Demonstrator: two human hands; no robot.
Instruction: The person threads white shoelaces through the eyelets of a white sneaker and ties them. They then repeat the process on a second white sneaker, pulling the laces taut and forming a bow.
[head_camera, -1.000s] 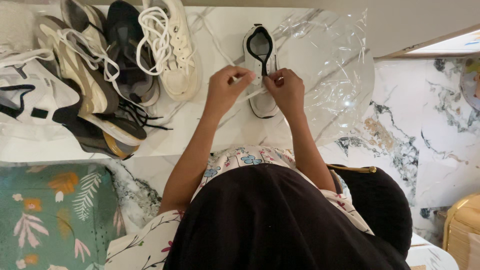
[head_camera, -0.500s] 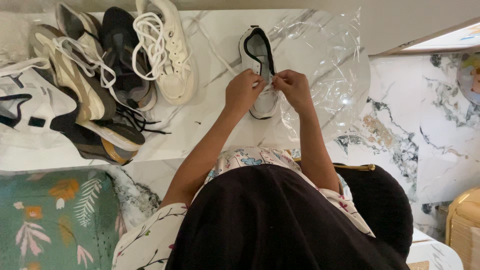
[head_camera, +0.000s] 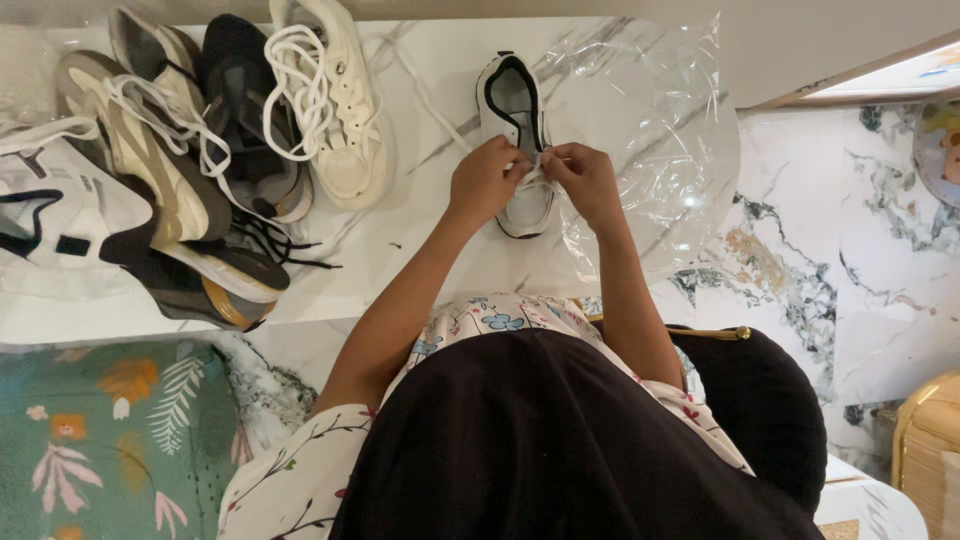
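A small white shoe (head_camera: 515, 100) with a black-lined opening lies on the white marble table (head_camera: 420, 250), heel away from me. My left hand (head_camera: 485, 180) and my right hand (head_camera: 582, 178) meet over its lace area, fingers pinched on a white shoelace (head_camera: 540, 172) that runs between them. The hands hide the shoe's middle; its toe (head_camera: 527, 222) shows below them.
A pile of several shoes (head_camera: 190, 150) with loose laces fills the table's left part. A clear plastic bag (head_camera: 650, 130) lies right of the white shoe. A green floral cushion (head_camera: 110, 430) sits lower left, a black chair (head_camera: 760, 410) lower right.
My hands have come closer together over the shoe's lace area, the left one moving right. The view has shifted slightly; the shoe stays in place.
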